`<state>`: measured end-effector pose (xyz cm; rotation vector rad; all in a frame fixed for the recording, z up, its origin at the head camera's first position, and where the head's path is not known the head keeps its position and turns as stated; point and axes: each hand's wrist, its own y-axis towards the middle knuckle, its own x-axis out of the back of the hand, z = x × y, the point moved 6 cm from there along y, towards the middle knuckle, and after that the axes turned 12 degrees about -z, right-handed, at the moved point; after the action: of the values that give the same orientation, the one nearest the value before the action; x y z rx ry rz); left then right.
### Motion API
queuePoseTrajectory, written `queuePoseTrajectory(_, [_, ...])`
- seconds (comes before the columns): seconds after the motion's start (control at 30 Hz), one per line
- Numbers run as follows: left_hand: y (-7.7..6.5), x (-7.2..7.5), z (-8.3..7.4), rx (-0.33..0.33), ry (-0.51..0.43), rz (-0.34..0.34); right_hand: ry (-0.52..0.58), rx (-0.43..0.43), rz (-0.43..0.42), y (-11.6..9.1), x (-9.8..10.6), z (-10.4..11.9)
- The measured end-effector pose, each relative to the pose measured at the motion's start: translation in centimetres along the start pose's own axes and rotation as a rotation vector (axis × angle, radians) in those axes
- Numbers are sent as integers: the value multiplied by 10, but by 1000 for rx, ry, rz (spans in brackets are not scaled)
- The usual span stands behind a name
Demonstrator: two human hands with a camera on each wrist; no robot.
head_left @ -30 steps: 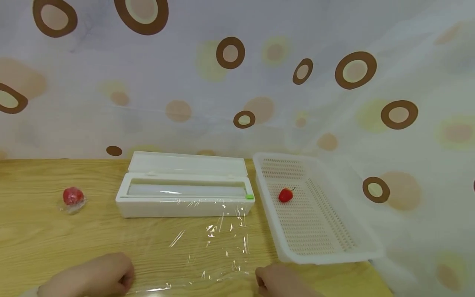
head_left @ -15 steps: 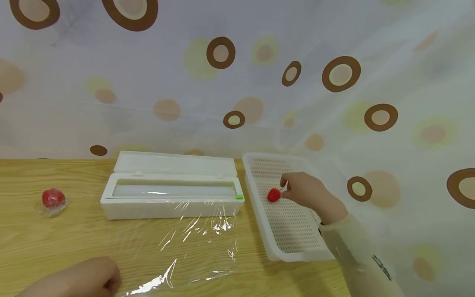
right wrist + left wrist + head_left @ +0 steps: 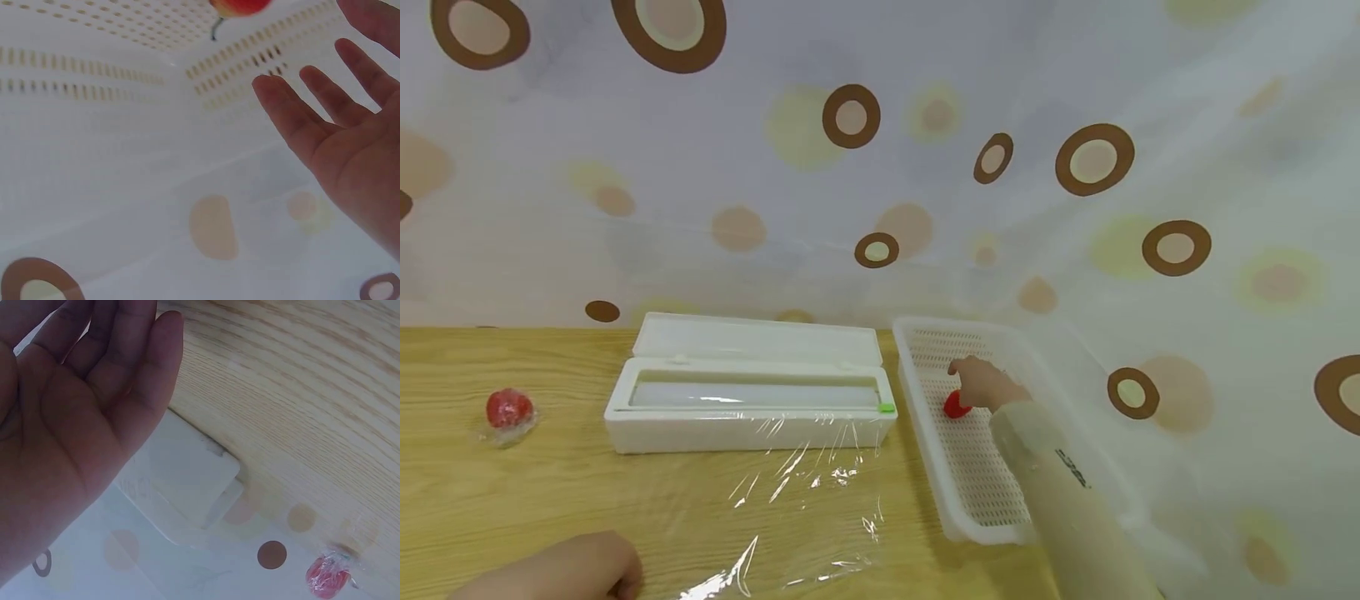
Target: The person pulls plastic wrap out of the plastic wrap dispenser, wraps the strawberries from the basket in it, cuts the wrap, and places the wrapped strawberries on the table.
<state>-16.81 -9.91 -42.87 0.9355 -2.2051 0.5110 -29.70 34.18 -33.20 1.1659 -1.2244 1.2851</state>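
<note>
A long, pale cream sleeve [image 3: 1075,525] is covering the right forearm, running all the way down to the wrist! A small dark marking [image 3: 1072,468] is standing out on it, while the left hand [image 3: 583,568] and right hand [image 3: 985,383] are going bare.

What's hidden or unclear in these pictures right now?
Head: part of the red fruit in the basket, behind the right hand.
Right wrist: that fruit, cut by the top edge.
Head: part of the left hand, cut off by the bottom edge.
Left wrist: part of the white box, behind that hand.
Head: the print on the sleeve, too small to read.
</note>
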Motion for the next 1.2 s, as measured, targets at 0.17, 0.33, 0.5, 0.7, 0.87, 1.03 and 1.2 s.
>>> queuePoseTrajectory(0.17, [-7, 0, -8, 16, -76, -48, 32, -36, 58, -5, -29, -21])
queuePoseTrajectory(0.33, [-6, 2, -15, -9, -61, -69, 12, -28, 85, -5, -36, -34])
queuePoseTrajectory(0.5, [-6, 2, -14, 29, -109, -41, 41, -94, 91, -2, -36, -37])
queuePoseTrajectory(0.7, [-9, 3, -19, 54, -111, -67, 24, -90, 67, -8, -38, -33])
queuePoseTrajectory(0.87, [-8, 2, -23, 82, -88, -70, 16, -120, 57, -13, -41, -39])
queuePoseTrajectory(1.03, [-3, 2, -23, 46, -48, -58, 26, -152, 56, -11, -42, -44])
queuePoseTrajectory(1.2, [3, 2, -21, 15, -19, -53, 45, -145, 50, -11, -40, -48])
